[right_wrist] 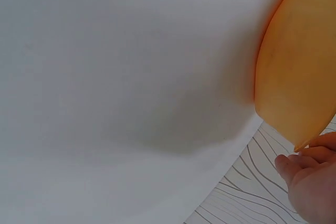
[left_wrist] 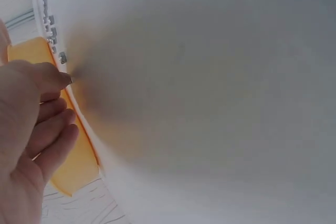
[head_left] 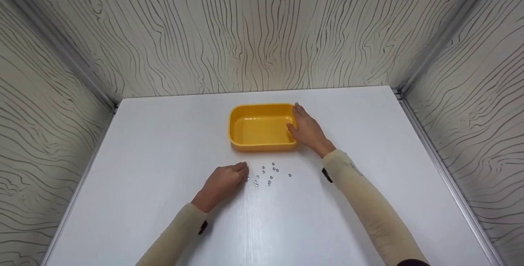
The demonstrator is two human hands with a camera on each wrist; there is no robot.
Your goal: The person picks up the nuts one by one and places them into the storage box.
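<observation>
A yellow rectangular tub [head_left: 264, 147] stands on the white table with its open top facing up and nothing in it. My right hand [head_left: 309, 131] holds its right side, thumb over the rim and fingers along the outer wall. Several small silver nuts [head_left: 274, 169] lie scattered in front of the tub. At their left edge, my left hand [head_left: 224, 182] is low over the tabletop. In the left wrist view its thumb and index finger pinch a small nut [left_wrist: 70, 80], mostly hidden by the fingertips, while the other fingers are loosely bent.
The white tabletop [head_left: 143, 167] is bordered by panels with a wood-grain line pattern, the back panel [head_left: 254, 32] standing behind the tub. Grey metal rails [head_left: 450, 184] run along the table's sides.
</observation>
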